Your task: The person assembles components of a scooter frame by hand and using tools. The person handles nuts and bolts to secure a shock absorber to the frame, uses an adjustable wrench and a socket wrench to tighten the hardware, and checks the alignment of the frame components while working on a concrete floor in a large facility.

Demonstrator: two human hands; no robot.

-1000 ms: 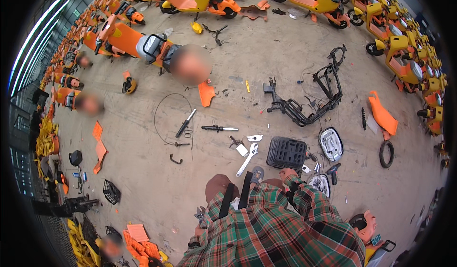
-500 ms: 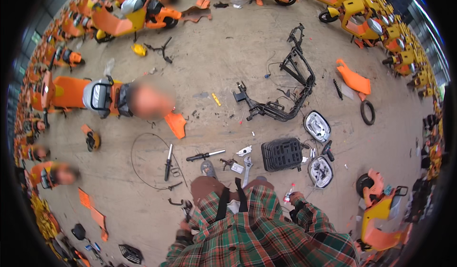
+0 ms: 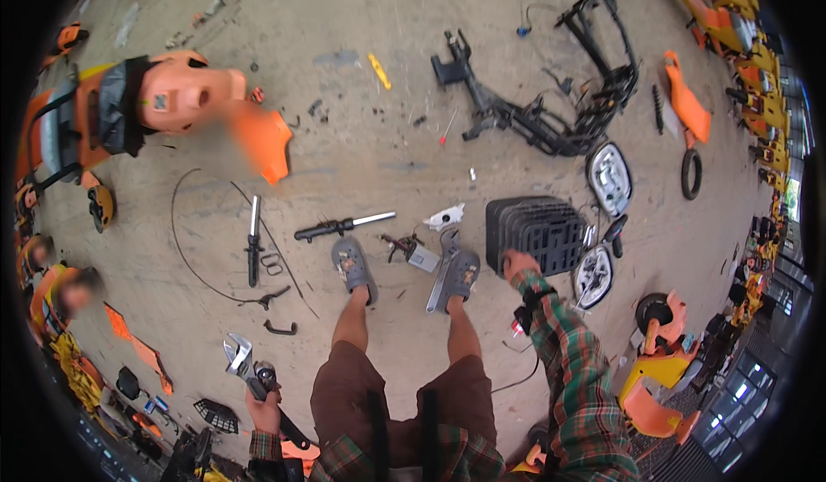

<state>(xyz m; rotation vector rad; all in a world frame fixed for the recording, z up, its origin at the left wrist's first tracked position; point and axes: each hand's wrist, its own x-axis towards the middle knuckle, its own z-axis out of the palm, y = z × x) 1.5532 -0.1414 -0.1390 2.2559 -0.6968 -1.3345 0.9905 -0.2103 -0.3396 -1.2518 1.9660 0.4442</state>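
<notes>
At the lower left, my left hand [image 3: 265, 411] is closed around an adjustable wrench [image 3: 237, 357], its steel jaws pointing up and away from me. A second tool with a round metal head [image 3: 266, 372] shows beside it in the same grip. My right hand [image 3: 520, 264] is at the near left corner of a black plastic basket [image 3: 535, 233], fingers curled at its edge; their tips are partly hidden. Another large adjustable wrench [image 3: 442, 277] lies against my right shoe. Between my feet is a small silver box with wires [image 3: 419, 256].
A bare black scooter frame [image 3: 542, 125] lies ahead. Two headlamp units [image 3: 609, 179] rest right of the basket. Fork legs [image 3: 254, 245] and a looped cable [image 3: 185, 250] lie left. An orange scooter [image 3: 185, 95] stands at far left, a yellow one [image 3: 658, 374] at right.
My view has tilted down and closer to the floor. My right hand has moved forward from beside a red-capped bottle to the basket. The left hand and wrench have swung out to the left.
</notes>
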